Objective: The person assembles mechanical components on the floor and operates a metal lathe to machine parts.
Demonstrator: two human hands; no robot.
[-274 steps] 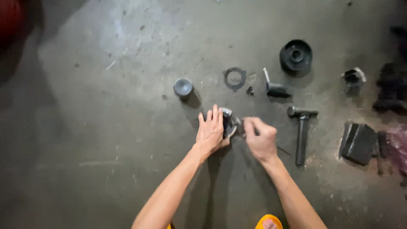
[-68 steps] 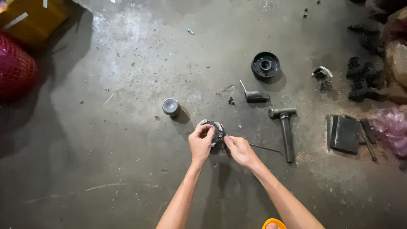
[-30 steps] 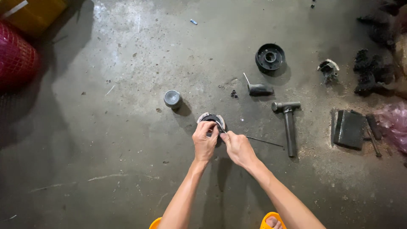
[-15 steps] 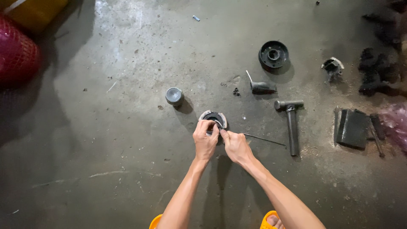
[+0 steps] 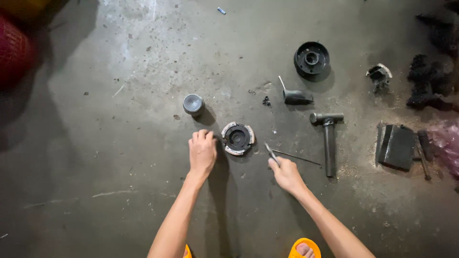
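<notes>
The round hub [image 5: 237, 138] lies alone mid-floor, nobody gripping it. My left hand [image 5: 202, 152] rests flat just beside it, fingers together, empty. My right hand [image 5: 286, 173] pinches a thin tool [image 5: 271, 153]. Hammer [image 5: 328, 141], cap [image 5: 193, 103] and pulley [image 5: 311, 59] lie untouched, so I judge plenty remains.

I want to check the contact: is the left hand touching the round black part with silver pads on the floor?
Apart. The head view shows a narrow strip of bare floor between the left hand and the round black part with silver pads.
</notes>
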